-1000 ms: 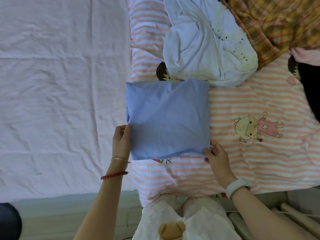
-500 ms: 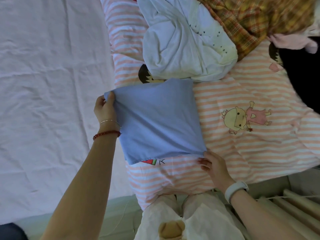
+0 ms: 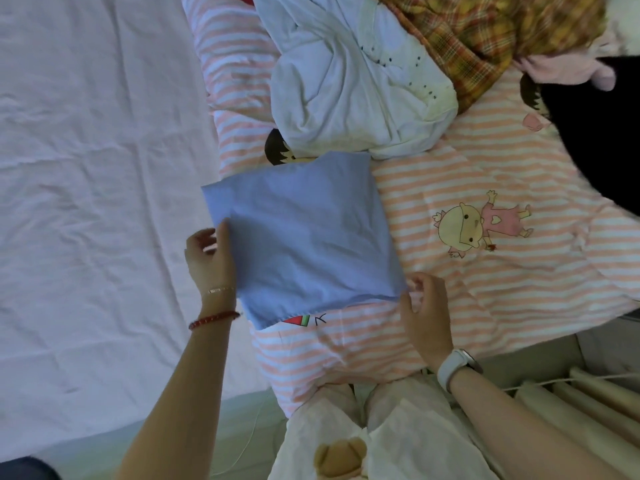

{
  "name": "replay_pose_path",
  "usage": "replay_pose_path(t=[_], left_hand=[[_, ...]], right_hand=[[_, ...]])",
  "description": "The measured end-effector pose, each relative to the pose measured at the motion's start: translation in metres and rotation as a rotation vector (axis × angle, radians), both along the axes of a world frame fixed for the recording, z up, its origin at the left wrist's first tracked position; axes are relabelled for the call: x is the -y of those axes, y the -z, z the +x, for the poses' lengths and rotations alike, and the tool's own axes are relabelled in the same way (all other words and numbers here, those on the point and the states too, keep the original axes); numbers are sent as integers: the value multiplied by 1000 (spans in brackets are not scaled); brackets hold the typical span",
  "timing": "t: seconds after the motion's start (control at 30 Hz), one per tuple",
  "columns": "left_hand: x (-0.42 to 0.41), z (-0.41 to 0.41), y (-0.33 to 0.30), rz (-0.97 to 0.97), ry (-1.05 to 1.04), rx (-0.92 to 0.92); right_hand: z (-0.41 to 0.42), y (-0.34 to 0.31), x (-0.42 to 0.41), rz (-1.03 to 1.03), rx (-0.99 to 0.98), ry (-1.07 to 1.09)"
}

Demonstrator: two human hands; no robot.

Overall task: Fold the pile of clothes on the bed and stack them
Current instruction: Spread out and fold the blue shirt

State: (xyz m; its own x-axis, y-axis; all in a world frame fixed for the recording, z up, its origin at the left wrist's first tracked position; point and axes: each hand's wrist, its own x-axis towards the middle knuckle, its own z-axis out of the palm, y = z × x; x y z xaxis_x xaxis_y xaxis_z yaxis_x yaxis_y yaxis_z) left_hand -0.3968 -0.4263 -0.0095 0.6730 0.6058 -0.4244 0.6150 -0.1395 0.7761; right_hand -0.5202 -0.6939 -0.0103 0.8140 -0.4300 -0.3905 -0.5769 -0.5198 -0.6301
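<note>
A second before this, the blue cloth (image 3: 304,237) had sat square on the striped quilt (image 3: 485,271), and I had been pinching its two near corners. By this moment it had swung at an angle — its far left corner now jutted off the quilt's edge over the white sheet (image 3: 86,202), and my left hand (image 3: 209,258) had slid back down its left edge from the far corner it had reached half a second earlier. I judged the folding of this piece finished; what remained was to carry it off the quilt and start a stack, most likely on the open sheet.

My left hand lay against the cloth's left edge, about halfway along — the thumb looked tucked at the hem with the fingers loosely curled behind it, so I took it for a light grip on the cloth, though the fingertips were blurred. My right hand (image 3: 424,310) sat at the cloth's near right corner, fingers curled and pinching there.

Beyond the cloth's far edge, touching it, lay the crumpled white shirt (image 3: 353,88); past that, the plaid shirt (image 3: 467,32) and a black garment (image 3: 595,133), all unfolded.
</note>
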Motion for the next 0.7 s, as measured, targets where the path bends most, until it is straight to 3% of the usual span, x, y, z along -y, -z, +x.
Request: replay_pose_path(t=[0.13,0.23,0.33,0.4,0.47,0.53,0.6,0.7], left_hand=[[-2,-36,15,12,2,-154],[-7,-33,13,-93,-81,-95],[-9,-15,2,-146,-14,-30],[-2,-2,-7,67,176,2],[11,9,-17,523,452,78],[30,21,-19,826,721,230],[45,28,-10,962,943,280],[44,32,9,905,993,88]], right_hand=[[11,7,-4,169,-230,29],[8,6,-4,30,-269,81],[23,-5,-7,-224,-151,80],[46,-14,-15,-298,14,-57],[76,-18,-27,-344,156,-278],[109,-18,-41,-389,199,-504],[137,-12,-56,-440,189,-699],[162,7,-68,-493,94,-845]])
